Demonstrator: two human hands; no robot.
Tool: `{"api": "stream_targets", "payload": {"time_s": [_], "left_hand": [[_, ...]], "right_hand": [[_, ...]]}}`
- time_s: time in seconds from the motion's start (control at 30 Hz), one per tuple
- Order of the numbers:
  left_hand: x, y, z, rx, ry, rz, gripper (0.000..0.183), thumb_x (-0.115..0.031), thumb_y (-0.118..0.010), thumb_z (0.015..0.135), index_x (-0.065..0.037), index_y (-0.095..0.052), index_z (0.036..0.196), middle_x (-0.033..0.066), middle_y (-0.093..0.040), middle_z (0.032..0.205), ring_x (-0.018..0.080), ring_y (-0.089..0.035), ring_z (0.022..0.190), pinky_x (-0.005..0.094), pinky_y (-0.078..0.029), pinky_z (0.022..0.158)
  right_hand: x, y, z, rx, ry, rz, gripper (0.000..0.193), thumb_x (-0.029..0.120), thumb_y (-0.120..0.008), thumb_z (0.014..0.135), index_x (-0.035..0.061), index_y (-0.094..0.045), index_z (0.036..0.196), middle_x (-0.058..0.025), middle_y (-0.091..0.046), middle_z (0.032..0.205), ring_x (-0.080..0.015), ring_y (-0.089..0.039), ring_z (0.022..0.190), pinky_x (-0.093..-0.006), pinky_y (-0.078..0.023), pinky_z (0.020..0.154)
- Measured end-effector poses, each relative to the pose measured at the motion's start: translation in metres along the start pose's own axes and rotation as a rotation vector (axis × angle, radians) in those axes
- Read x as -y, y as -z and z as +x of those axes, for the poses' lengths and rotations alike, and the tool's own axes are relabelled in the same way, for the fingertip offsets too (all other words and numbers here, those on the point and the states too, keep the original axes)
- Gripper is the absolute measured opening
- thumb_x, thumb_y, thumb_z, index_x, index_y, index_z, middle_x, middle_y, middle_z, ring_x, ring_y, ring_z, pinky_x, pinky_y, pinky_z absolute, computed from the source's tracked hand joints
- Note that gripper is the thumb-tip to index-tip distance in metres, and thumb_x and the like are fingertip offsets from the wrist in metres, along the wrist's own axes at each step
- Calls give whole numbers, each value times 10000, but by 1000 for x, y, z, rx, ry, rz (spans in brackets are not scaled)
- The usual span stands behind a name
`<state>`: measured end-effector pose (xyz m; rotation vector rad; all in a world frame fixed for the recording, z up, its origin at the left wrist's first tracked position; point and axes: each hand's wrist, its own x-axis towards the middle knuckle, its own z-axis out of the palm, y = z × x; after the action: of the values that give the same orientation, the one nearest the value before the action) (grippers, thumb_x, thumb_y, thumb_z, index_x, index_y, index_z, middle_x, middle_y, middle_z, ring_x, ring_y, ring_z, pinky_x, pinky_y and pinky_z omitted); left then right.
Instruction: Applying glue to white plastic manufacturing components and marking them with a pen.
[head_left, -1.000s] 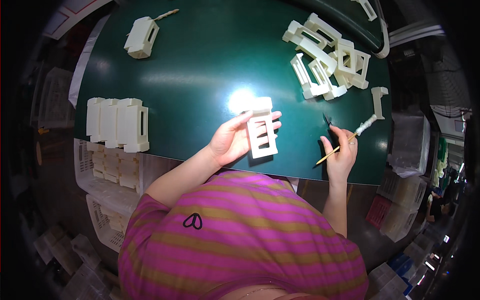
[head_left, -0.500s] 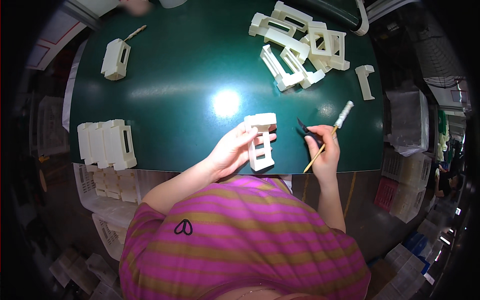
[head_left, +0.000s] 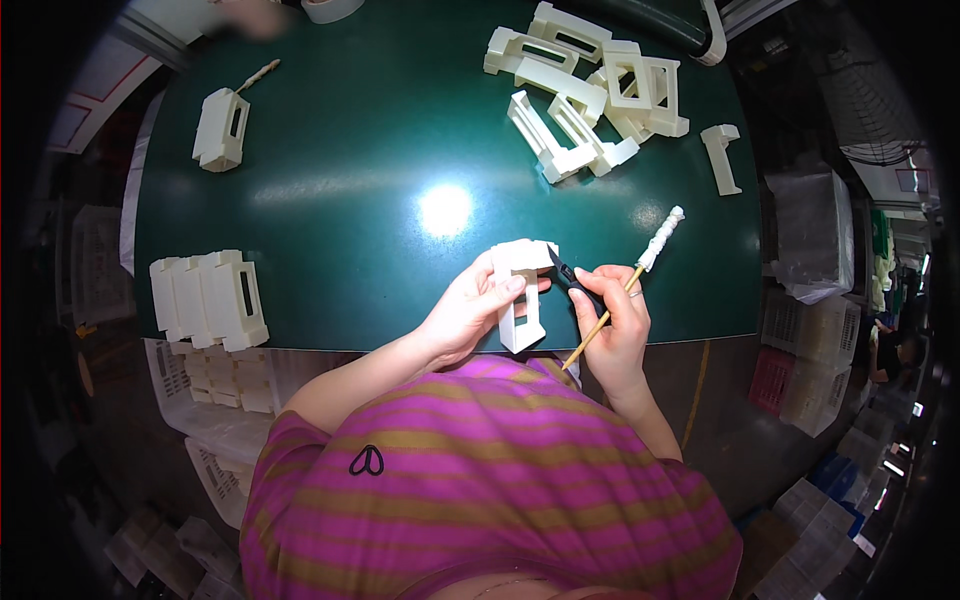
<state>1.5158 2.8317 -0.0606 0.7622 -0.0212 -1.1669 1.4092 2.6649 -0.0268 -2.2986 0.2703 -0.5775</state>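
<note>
My left hand (head_left: 470, 310) grips a cream plastic frame (head_left: 524, 255) with rectangular openings, holding it upright over the table's near edge. In my right hand (head_left: 618, 330) is a black craft knife (head_left: 566, 268), its dark blade at the upper right corner of the frame; whether the blade touches I cannot tell. A thin wooden stick (head_left: 600, 322) with a white wrapped end (head_left: 662, 238) also lies between the fingers of that hand, pointing up and to the right.
A heap of similar cream frames (head_left: 626, 85) lies at the far right, with a single piece (head_left: 721, 160) beside it. Several frames stand in a row (head_left: 205, 298) at the near left. Farther back is another frame (head_left: 221, 130) by a thin stick (head_left: 258, 76). Crates (head_left: 180, 385) stand below the table.
My right hand has moved left, bringing the knife from beside the frame to its upper right corner. The frame has turned slightly in my left hand.
</note>
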Motion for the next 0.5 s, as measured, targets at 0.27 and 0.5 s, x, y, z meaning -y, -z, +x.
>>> {"api": "stream_targets", "payload": {"time_s": [0.27, 0.5], "left_hand": [[3, 1, -3, 8, -32, -9, 540, -216, -626, 959, -75, -376, 1417, 81, -533, 1355, 210, -532, 1243, 376, -441, 1006], [2, 8, 1, 23, -6, -59, 514, -218, -597, 978, -69, -375, 1417, 96, -524, 1374, 220, -526, 1256, 374, -453, 1005]], "right_hand": [[-30, 3, 1, -24, -102, -89, 188, -18, -716, 804, -2, -658, 982, -145, -597, 942, -271, -627, 821, -343, -509, 696], [-54, 13, 17, -82, -33, -453, 269, 185, -664, 900, 29, -631, 1116, -140, -610, 1023, -276, -620, 892, -381, -474, 769]]}}
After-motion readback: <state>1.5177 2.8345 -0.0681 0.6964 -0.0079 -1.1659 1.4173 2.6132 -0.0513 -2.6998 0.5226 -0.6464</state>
